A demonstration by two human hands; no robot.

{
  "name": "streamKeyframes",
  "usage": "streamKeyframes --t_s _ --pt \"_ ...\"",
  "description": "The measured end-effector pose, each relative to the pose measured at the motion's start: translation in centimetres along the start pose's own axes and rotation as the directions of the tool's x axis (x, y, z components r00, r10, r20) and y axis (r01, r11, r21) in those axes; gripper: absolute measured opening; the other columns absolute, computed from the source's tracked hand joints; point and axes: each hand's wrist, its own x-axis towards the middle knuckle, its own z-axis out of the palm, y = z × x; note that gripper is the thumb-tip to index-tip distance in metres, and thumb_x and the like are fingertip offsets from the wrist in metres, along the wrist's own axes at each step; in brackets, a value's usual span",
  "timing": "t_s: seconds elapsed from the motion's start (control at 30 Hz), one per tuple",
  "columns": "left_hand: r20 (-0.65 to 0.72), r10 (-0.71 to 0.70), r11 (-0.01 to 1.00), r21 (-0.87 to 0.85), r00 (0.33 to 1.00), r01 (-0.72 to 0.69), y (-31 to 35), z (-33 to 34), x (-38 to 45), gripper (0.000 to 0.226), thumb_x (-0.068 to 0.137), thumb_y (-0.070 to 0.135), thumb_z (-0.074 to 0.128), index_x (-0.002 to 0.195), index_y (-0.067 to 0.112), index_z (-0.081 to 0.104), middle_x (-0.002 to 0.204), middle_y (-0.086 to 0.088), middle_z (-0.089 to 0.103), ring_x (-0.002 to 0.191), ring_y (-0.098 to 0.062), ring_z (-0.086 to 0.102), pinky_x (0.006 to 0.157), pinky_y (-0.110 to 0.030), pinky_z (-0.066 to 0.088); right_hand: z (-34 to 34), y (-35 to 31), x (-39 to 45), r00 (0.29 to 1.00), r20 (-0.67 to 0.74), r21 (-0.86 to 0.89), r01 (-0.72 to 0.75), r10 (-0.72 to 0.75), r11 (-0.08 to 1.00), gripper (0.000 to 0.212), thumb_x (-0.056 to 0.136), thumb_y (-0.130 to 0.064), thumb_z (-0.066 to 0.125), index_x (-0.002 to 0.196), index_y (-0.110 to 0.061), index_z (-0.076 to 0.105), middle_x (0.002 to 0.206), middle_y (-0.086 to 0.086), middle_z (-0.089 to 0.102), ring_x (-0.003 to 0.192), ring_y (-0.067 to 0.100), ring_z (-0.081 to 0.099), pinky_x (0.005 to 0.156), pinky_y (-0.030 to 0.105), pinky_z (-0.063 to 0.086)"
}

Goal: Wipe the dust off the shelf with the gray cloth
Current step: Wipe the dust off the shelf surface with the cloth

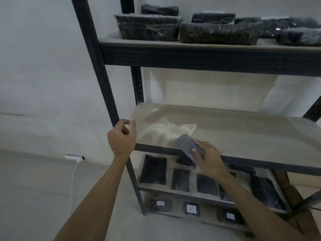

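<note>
At the front edge of the middle shelf board [243,134], near its left end, the gray cloth [188,146] is pressed down by the right hand [207,156], its fingers closed over the fabric. A pale dust smear [166,127] is seen just behind the cloth. The left hand [121,136] is held loosely curled, empty, beside the black upright post [97,66]. Dust could be swept over the edge onto the wrapped dark packages [180,180] on the board below, if strokes are drawn forward.

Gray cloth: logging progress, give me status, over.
Right hand grips gray cloth at shelf front edge. Left hand empty, near post. Board bare, nothing in the way.
</note>
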Motion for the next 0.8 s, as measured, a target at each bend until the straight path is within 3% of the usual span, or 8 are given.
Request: streamKeyframes --t_s 0.07,0.17,0.27,0.33,0.4,0.5,0.57,0.8 --pt "-0.119 -0.041 0.999 -0.001 0.992 0.041 0.3 -1.0 0.9 0.042 0.096 0.06 0.049 0.083 0.022 0.061 0.064 0.007 0.055 0.056 -0.008 0.052 0.056 -0.017 0.04 -1.0 0.2 1.0 0.999 -0.03 0.008 -0.032 0.032 0.999 0.041 0.103 -0.019 0.054 0.141 -0.003 0.055 0.124 0.018 0.066 0.106 0.029 0.062 0.086 0.026 0.041" --pt "-0.288 -0.092 0.992 -0.109 0.953 0.063 0.2 -1.2 3.4 0.04 0.098 0.052 0.053 0.104 0.013 0.057 0.095 -0.001 0.06 0.084 -0.016 0.057 0.074 -0.026 0.048 -2.8 1.3 3.3 0.994 -0.105 -0.019 -0.034 0.032 0.999 0.038 0.102 -0.021 0.056 0.135 -0.003 0.06 0.116 0.018 0.07 0.093 0.022 0.063 0.076 0.022 0.039" --pt "-0.212 -0.234 0.963 -0.185 0.949 0.196 -0.3 -0.8 6.2 0.048 0.098 0.051 0.051 0.118 0.007 0.053 0.112 -0.008 0.061 0.101 -0.022 0.06 0.09 -0.038 0.053 -4.4 3.2 7.1 0.992 -0.096 -0.065 -0.083 0.077 0.994 0.038 0.102 -0.018 0.056 0.136 -0.001 0.058 0.122 0.022 0.067 0.103 0.038 0.066 0.081 0.034 0.05" --pt "-0.113 -0.25 0.955 -0.191 0.962 0.226 -0.7 -0.2 7.4 0.049 0.1 0.053 0.046 0.115 0.007 0.057 0.105 -0.01 0.065 0.094 -0.021 0.063 0.088 -0.044 0.055 -5.3 4.5 9.9 0.99 -0.067 -0.143 -0.131 0.122 0.981 0.042 0.103 -0.019 0.053 0.141 -0.001 0.053 0.132 0.023 0.062 0.116 0.041 0.062 0.095 0.044 0.051" --pt "-0.043 -0.237 0.94 -0.261 0.971 0.218 -1.0 0.4 8.0 0.053 0.101 0.054 0.04 0.103 0.006 0.064 0.085 -0.011 0.067 0.075 -0.02 0.063 0.074 -0.044 0.056 -6.0 5.8 12.6 0.986 -0.075 -0.199 -0.16 0.148 0.967 0.046 0.103 -0.022 0.053 0.144 -0.003 0.05 0.134 0.023 0.06 0.118 0.04 0.059 0.1 0.044 0.049" --pt "-0.033 -0.266 0.905 -0.352 0.963 0.238 -1.3 1.5 8.2 0.062 0.094 0.064 0.036 0.074 0.011 0.06 0.059 -0.01 0.049 0.052 -0.02 0.045 0.051 -0.034 0.038 -6.5 7.8 16.2 0.973 -0.101 -0.209 -0.226 0.209 0.951 0.047 0.1 -0.02 0.054 0.145 -0.006 0.048 0.135 0.023 0.055 0.123 0.041 0.051 0.102 0.045 0.047" --pt "-0.087 -0.305 0.891 -0.378 0.948 0.252 -1.3 2.4 8.5 0.058 0.09 0.067 0.036 0.064 0.017 0.051 0.056 -0.008 0.041 0.048 -0.019 0.037 0.049 -0.031 0.029 -6.2 9.2 17.7 0.968 -0.085 -0.243 -0.249 0.236 0.937 0.047 0.1 -0.019 0.053 0.145 -0.006 0.046 0.137 0.023 0.051 0.127 0.041 0.044 0.102 0.048 0.045" --pt "-0.172 -0.34 0.902 -0.338 0.925 0.269 -2.1 3.5 9.1 0.058 0.089 0.065 0.03 0.058 0.019 0.047 0.053 -0.007 0.043 0.044 -0.019 0.039 0.045 -0.029 0.033 -3.5 11.4 18.6 0.969 -0.014 -0.234 -0.242 0.246 0.942 0.048 0.099 -0.013 0.054 0.143 0.005 0.047 0.135 0.033 0.052 0.126 0.045 0.048 0.103 0.04 0.039"
